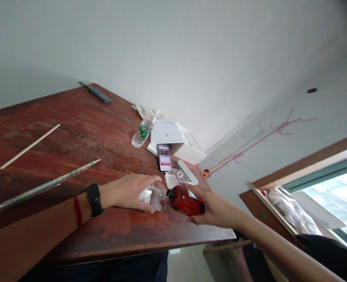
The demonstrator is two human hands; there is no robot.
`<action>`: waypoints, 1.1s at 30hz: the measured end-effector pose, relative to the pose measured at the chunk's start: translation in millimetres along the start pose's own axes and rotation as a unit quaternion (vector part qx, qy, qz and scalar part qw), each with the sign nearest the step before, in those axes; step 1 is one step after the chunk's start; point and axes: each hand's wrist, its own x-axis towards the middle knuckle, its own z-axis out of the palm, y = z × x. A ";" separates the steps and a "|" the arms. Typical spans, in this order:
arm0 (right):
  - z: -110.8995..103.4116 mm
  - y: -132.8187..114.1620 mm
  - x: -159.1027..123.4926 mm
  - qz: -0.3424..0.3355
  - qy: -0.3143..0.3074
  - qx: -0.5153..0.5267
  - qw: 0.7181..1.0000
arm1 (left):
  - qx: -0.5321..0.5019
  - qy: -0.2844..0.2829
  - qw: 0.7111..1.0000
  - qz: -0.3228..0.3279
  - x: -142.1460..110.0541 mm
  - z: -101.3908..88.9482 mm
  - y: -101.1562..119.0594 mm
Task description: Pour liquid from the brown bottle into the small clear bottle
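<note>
The red-brown bottle [185,201] is tipped nearly level, its base end clasped between thumb and fingers of the right grip [212,204] and its neck pointing away from that palm. Just beside the bottle's mouth, the left grip [132,191] pinches a clear container [157,199] above the tabletop [114,229]; beyond the bottle stand a phone [164,158] and a white box [189,152].

A black watch [94,194], a red cord bracelet [78,212] and seemingly dark trousers [133,268] are worn.
</note>
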 end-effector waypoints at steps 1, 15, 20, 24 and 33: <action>-0.1 -0.1 0.1 0.001 0.000 -0.002 1.000 | 0.000 0.000 1.000 0.001 0.0 0.2 -0.3; -3.3 -8.0 1.6 0.025 -0.013 -0.010 1.000 | -0.008 -0.014 1.000 -0.012 0.0 -1.8 2.6; -4.6 -10.5 2.0 0.029 -0.017 -0.011 0.999 | -0.002 -0.007 1.000 -0.008 -0.2 -2.5 2.6; -5.4 -11.1 1.7 0.037 -0.020 -0.019 0.999 | -0.001 -0.015 1.000 -0.017 -0.1 -2.5 4.0; -6.4 -11.8 1.4 0.033 -0.021 -0.012 0.999 | -0.007 -0.019 1.000 -0.020 -0.4 -3.2 5.0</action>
